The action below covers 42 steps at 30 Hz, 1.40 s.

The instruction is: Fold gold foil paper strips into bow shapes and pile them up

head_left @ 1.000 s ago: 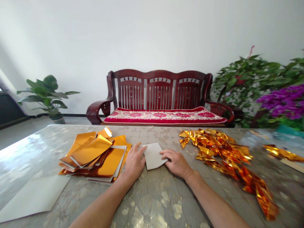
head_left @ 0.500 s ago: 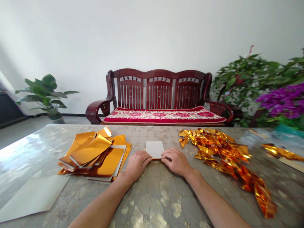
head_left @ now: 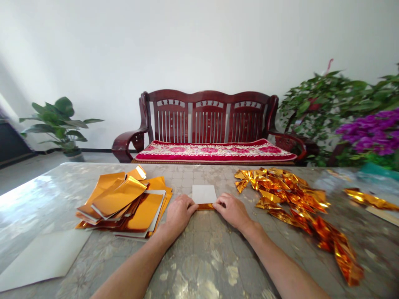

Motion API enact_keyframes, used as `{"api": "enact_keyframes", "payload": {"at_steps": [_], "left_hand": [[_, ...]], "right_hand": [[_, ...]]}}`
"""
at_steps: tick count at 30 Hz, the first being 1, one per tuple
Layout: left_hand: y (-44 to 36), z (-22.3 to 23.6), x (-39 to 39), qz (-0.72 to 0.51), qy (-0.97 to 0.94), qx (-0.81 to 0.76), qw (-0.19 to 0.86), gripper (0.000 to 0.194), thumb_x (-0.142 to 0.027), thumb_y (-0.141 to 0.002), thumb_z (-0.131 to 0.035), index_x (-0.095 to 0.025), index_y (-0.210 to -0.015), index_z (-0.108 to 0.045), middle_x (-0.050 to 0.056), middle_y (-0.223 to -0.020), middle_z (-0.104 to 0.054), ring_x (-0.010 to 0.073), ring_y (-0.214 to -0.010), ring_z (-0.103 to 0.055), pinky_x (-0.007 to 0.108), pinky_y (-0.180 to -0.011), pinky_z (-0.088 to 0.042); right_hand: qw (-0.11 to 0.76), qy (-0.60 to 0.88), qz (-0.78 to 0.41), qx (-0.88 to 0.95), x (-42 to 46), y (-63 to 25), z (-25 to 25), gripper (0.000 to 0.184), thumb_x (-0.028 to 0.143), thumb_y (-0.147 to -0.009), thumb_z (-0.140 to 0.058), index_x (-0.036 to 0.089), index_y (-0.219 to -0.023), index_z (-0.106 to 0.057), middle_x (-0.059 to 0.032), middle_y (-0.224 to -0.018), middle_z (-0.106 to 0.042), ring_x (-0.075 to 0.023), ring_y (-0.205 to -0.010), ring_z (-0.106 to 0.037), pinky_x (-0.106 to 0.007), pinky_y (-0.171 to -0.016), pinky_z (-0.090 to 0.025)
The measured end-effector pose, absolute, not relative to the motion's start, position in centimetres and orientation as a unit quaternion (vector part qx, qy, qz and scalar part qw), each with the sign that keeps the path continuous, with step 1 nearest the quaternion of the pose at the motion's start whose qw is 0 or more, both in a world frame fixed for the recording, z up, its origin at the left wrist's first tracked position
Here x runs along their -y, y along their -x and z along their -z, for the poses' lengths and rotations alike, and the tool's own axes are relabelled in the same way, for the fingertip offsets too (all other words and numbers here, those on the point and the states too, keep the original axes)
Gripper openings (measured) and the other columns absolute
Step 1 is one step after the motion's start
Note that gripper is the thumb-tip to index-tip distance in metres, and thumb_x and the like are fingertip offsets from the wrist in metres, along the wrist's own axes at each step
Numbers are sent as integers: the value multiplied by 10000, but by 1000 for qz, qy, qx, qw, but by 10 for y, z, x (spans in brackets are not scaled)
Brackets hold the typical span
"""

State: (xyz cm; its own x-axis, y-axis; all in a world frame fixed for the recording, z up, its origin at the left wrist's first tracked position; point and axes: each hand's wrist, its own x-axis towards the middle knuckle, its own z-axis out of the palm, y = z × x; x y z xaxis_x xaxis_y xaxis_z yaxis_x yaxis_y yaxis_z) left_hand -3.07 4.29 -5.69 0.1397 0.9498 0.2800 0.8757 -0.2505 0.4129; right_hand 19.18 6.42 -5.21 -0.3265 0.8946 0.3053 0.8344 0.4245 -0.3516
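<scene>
Left hand [head_left: 180,211] and right hand [head_left: 232,210] both closed, fingers and thumb gripping opposite near corners of a small white-faced, gold-backed paper sheet [head_left: 204,193], flat on the table between them. Change vs half a second ago: hands slightly farther apart, and the thin gold line at the near edge is now a clear shiny gold strip [head_left: 205,206]. Reads as a narrow fold turned up over the white face, both ends pinned; can't tell if the crease is pressed. Rest, big to small: grey patterned glossy table [head_left: 199,249]; dark red carved wooden bench [head_left: 208,124] behind it; heap of crumpled gold foil pieces [head_left: 293,203], right; untidy stack of gold-faced sheets [head_left: 124,203], just beside left hand; loose large white sheet [head_left: 46,257], near left. Containers: clear plastic bag [head_left: 335,178] at far right, contents unclear; round dark green pot [head_left: 75,156] on the floor holding a broad-leaved green plant [head_left: 62,133].
</scene>
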Motion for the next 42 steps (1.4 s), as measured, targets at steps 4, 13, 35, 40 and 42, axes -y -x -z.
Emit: {"api": "enact_keyframes", "payload": {"at_steps": [4,13,35,40,42], "left_hand": [[30,57,-42,-249,-741,-620,66,296,-379,-891,-612,-170,-685,-646,34,-778,-655,178,-804,-582,265,-701,-357],[30,54,-40,-232,-747,-621,52,253,-336,-896,-595,-179,-708,-657,49,-837,-665,194,-855,-590,279,-746,-374],[27,54,-38,-185,-738,-649,17,302,-389,-913,-557,-184,-723,-672,63,-855,-663,213,-857,-594,297,-723,-371],[27,55,-39,-182,-735,-653,7,318,-393,-917,-549,-180,-710,-664,67,-841,-659,220,-853,-594,302,-719,-371],[27,55,-39,-182,-735,-653,7,317,-392,-916,-547,-179,-713,-666,70,-848,-659,224,-862,-595,303,-720,-371]], "right_hand": [[218,559,-56,798,-63,-190,51,182,292,-871,-607,224,-719,-681,5,-825,-654,-136,-795,-601,-239,-655,-357],[207,554,-47,805,-64,-190,52,178,301,-889,-588,223,-743,-654,4,-849,-648,-143,-827,-597,-242,-667,-353],[146,569,-4,810,-61,-184,47,206,331,-937,-532,225,-804,-649,-36,-889,-719,-187,-841,-635,-276,-644,-337],[145,577,-2,804,-61,-182,48,187,311,-914,-537,221,-785,-638,-39,-869,-714,-191,-818,-630,-280,-626,-314],[145,578,2,803,-62,-182,49,182,311,-909,-540,221,-779,-631,-37,-862,-714,-188,-808,-628,-279,-618,-305]]}}
